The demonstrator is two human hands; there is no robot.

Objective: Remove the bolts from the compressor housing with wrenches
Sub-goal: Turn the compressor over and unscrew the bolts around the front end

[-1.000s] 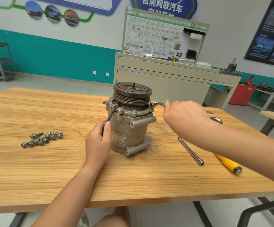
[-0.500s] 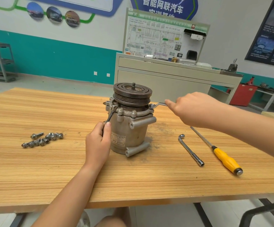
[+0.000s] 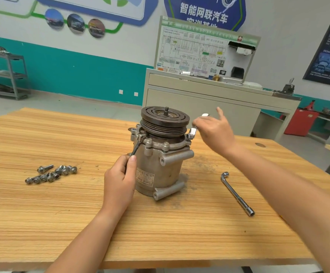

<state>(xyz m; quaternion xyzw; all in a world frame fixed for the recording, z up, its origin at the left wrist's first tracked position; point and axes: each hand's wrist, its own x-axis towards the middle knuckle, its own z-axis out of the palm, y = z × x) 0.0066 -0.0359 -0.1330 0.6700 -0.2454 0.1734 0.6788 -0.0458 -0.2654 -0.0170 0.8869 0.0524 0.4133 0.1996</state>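
At the left of the table (image 3: 42, 223), a cluster of loose bolts (image 3: 51, 173) lies well apart from the work, so removal is judged partly done. Your left hand (image 3: 119, 182) has its fingers curled tight round the handle of a dark wrench (image 3: 136, 147), whose head sits on the left of the flange. The compressor housing (image 3: 160, 166) stands upright mid-table, pulley uppermost, with at least two flange bolts (image 3: 149, 140) seated at the front. Your right hand (image 3: 213, 131) holds a bright wrench (image 3: 192, 132) at the flange's right side, forefinger raised. Blur hides how firm the grip is and whether the head is on a bolt. The step in hand, as judged, is working a right-side bolt while bracing on the left. Next, seat that head squarely before turning, or it may slip. An L-shaped socket wrench (image 3: 237, 194) lies idle at the right.
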